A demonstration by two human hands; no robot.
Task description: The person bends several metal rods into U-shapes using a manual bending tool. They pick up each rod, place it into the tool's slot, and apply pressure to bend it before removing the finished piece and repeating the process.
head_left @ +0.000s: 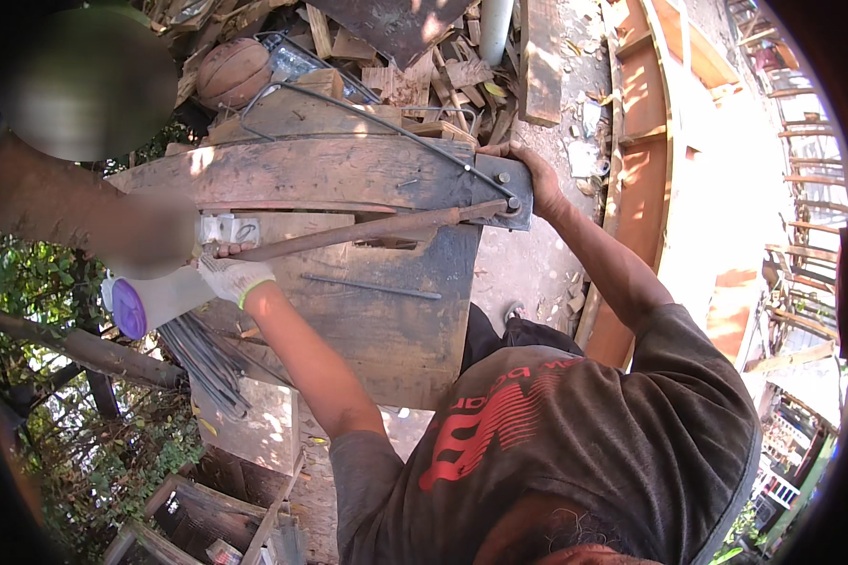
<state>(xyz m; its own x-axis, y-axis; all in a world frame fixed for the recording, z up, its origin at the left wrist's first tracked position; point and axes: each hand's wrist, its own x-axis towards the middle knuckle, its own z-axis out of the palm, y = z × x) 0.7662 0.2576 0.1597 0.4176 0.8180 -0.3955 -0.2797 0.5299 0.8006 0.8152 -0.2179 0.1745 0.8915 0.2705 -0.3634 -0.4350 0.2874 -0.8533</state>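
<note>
My left hand [236, 276], in a white work glove, is closed around the near-left end of a long rusty bar [358, 231]. The bar's far end meets the pins of a dark metal plate [512, 179] at the right end of the wooden bench [396, 320]. A thin steel rod [386, 124], bent at its far-left end, runs down to the same pins. My bare right hand [530, 177] is bent over the plate's upper right corner, its fingers along the upper edge; its thumb is hidden. A short loose rod [372, 286] lies on the bench.
At the left, another person's arm [57, 202] reaches beside a pale container with a purple lid [129, 309]. A bundle of rods [203, 363] hangs off the bench's left side. Scrap wood [415, 85] and an old ball [234, 73] lie beyond; wooden framing [643, 141] stands right.
</note>
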